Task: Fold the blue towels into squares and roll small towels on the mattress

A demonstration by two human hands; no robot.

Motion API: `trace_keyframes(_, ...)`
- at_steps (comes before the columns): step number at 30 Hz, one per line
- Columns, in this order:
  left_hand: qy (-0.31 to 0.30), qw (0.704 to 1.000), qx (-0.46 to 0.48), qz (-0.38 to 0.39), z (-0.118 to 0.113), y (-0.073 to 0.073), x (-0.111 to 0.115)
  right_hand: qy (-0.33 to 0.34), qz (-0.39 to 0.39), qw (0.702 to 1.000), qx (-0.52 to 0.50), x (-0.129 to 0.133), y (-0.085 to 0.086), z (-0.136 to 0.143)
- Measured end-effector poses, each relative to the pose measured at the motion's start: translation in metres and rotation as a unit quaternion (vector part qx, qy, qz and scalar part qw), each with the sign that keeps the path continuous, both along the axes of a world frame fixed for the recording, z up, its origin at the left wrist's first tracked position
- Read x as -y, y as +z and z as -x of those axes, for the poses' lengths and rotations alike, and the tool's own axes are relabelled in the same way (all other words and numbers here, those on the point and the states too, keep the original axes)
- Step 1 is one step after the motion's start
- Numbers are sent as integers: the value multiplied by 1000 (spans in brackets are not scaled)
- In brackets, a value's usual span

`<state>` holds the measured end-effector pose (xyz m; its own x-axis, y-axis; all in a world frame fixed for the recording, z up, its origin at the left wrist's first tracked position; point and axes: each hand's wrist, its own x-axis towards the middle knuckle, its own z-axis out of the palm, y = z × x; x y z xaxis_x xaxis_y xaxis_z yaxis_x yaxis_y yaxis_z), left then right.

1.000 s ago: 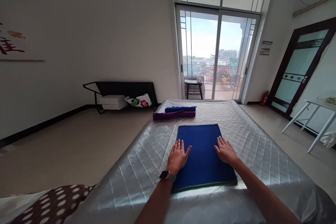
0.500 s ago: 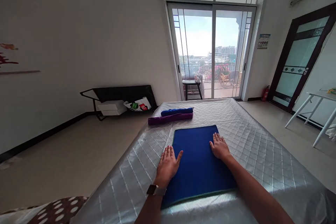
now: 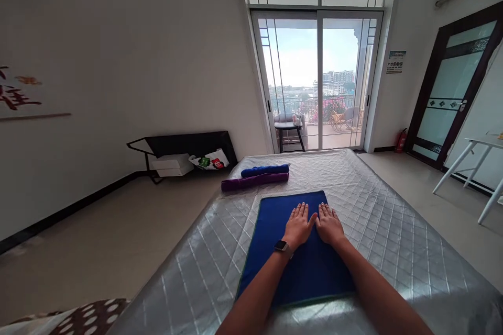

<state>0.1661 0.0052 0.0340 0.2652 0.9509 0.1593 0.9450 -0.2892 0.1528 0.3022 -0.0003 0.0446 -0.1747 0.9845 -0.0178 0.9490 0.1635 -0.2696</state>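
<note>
A blue cloth [image 3: 271, 235] with a green edge lies flat on the silver quilted mattress [image 3: 196, 272]. My left hand [image 3: 298, 227], with a watch [image 3: 281, 245] at its wrist, rests palm down on the cloth, fingers stretched out. Beside it, near the cloth's right edge, my right hand [image 3: 329, 224] also lies flat with fingers extended. The two thumbs are close together or touching. Neither hand grips anything. Farther back on the mattress lie a rolled or folded purple cloth [image 3: 251, 182] and a blue one [image 3: 263, 170] behind it.
By the left wall stands a black frame [image 3: 188, 144] with white boxes [image 3: 172, 165] and a printed bag [image 3: 210, 159]. Beyond the mattress are glass sliding doors [image 3: 320, 84]. A white table [image 3: 485, 141] stands at right, and a brown dotted fabric [image 3: 88, 319] lies at lower left.
My left hand has slid right across the blue cloth, from its left edge to beside my right hand. The right hand stays near the right edge. The view has shifted slightly.
</note>
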Motion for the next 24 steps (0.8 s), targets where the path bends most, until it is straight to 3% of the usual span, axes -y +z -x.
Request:
trace_keyframes(3,22,1000,-1,15,25,-13,-13,-6,1,1000,-1,1,0,1)
trace_keyframes(6,62,998,-5,25,66,-23,-21,-8,-1,1000,3,0,0,0)
trace_keyframes(9,124,992,-11,31,109,-27,-25,-7,3,1000,10,-1,1,0)
trace_keyframes(12,157,987,-11,35,137,-29,-26,-11,13,1000,17,0,3,1)
trace_keyframes(18,163,987,-9,3,139,-34,-26,-13,28,998,47,-4,5,1)
trace_keyframes(24,163,986,-17,-16,138,-41,-29,-8,14,998,60,-40,23,6)
